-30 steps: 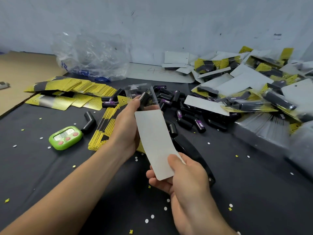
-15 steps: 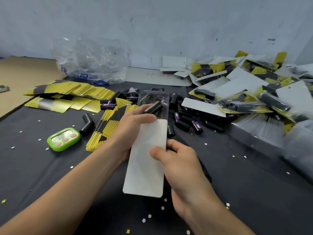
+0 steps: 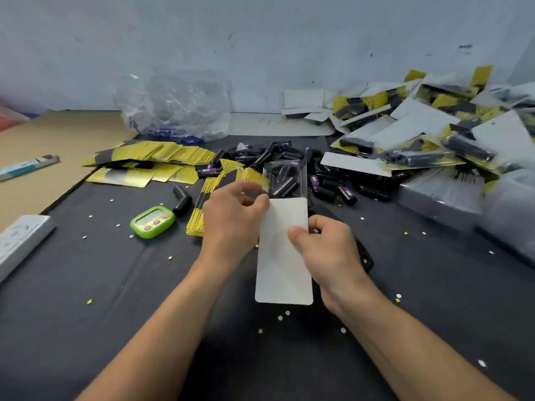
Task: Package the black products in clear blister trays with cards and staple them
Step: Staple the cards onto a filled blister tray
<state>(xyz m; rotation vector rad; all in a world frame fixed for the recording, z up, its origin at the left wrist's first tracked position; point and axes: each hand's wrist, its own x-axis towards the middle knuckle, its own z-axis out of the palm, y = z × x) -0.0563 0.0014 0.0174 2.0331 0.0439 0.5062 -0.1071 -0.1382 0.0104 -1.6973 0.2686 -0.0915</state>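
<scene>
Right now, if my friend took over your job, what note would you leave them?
Left grip: pinches the clear blister tray at its near left corner, where it meets the white card.
Right grip: holds the card, thumb on top.
Done: a black product sits in the tray; finished packs are piled on the right.
Left: probably seat the card, staple, then pack the loose black products lying beyond the hands.
</scene>
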